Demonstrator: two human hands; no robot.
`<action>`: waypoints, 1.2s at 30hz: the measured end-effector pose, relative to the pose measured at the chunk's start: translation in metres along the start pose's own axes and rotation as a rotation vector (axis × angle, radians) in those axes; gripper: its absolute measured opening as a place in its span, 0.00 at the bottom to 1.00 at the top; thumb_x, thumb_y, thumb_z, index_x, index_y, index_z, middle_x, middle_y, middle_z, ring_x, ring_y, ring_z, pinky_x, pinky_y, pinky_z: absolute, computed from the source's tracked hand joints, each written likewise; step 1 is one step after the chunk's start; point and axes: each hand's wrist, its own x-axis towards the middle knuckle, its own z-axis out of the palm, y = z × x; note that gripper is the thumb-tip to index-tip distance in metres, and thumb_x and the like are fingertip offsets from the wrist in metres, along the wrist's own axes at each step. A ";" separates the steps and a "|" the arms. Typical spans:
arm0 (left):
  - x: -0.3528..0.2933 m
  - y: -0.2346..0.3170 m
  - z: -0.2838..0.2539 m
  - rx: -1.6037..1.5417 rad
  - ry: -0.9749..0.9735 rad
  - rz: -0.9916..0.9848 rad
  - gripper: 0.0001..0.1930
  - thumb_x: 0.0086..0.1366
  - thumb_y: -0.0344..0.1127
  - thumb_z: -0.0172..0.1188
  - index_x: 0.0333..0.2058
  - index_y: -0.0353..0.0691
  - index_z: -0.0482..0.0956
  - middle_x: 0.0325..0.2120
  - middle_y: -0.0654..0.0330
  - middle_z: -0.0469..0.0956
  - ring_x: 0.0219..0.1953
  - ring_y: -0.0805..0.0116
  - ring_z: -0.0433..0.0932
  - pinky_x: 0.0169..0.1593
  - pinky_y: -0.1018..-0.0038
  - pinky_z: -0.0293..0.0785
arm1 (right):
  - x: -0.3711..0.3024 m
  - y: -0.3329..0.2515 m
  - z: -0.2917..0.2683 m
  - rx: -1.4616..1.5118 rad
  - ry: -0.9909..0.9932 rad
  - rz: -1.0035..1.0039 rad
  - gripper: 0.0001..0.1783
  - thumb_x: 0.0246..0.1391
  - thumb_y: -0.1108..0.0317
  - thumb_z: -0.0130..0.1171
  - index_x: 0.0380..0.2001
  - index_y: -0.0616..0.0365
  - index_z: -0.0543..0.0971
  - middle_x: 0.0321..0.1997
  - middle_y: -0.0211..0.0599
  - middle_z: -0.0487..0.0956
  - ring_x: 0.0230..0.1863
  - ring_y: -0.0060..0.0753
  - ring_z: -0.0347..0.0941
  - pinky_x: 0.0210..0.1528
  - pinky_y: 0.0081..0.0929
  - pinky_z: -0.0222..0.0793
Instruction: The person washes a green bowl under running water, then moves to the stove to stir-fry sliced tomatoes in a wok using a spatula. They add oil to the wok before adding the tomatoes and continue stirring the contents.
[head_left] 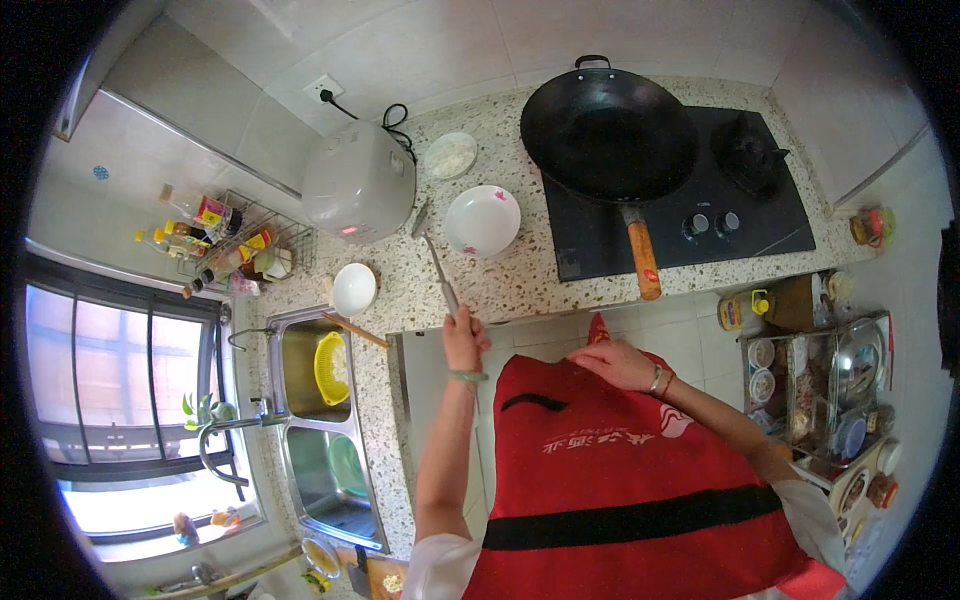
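Observation:
My left hand (pixel 463 340) is closed around the grey handle of a spatula (pixel 436 262). Its metal head points away from me, over the speckled counter between the rice cooker (pixel 357 185) and a white bowl with pink flowers (pixel 483 222). In front of my body, my right hand (pixel 615 363) grips the edge of the red apron (pixel 590 430), and a red corner sticks up beyond the fingers. A black wok (pixel 610 135) with a wooden handle rests on the left part of the black stove (pixel 780 225).
Behind the flowered bowl stands a small plate (pixel 433 157) of white food. A white bowl (pixel 354 289) and a wooden stick (pixel 355 331) are near the sink (pixel 335 520), which holds a yellow colander (pixel 325 370) and a green basin (pixel 347 465). A storage rack (pixel 790 350) stands at right.

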 end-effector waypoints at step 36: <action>-0.042 -0.049 0.249 -0.098 -0.511 -0.458 0.10 0.61 0.36 0.60 0.37 0.41 0.71 0.18 0.69 0.63 0.16 0.79 0.60 0.17 0.78 0.55 | -0.005 0.060 -0.242 0.888 0.258 0.383 0.14 0.59 0.57 0.51 0.32 0.58 0.70 0.17 0.20 0.62 0.12 0.11 0.49 0.12 0.15 0.41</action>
